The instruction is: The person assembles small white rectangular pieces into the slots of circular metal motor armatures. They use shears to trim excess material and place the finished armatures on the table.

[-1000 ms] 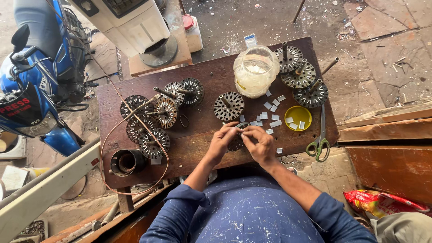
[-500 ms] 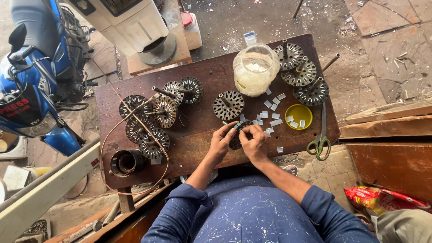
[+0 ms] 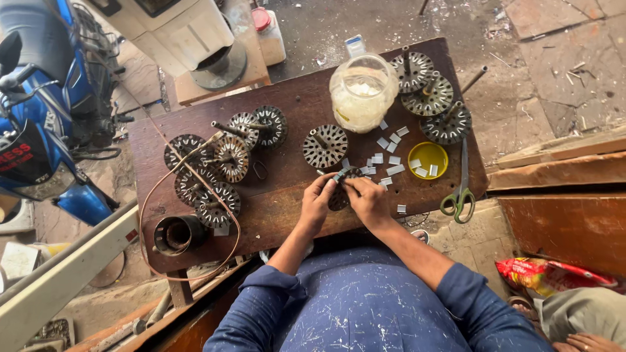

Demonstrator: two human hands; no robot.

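Fingers (image 3: pixel 325 189) of both hands pinching slotted metal disc (image 3: pixel 340 195) at wooden table (image 3: pixel 287 215) edge.

The scene is lit evenly by soft, bright daylight; no harsh shadows are cast. Only thin, faint shadows are seen under the parts on the worktop (image 3: pixel 287 195). A mild glare is caught on the glass jar (image 3: pixel 362 92) at 12 o'clock. Wide-angle bending is seen at the edges, strongest toward 8 o'clock. The centre is rendered sharply.

Bare worktop (image 3: pixel 274 215) lies open left of the hands; ahead, a slotted disc (image 3: pixel 325 145), a jar (image 3: pixel 362 92) and scattered white slips (image 3: pixel 390 160) crowd the way.
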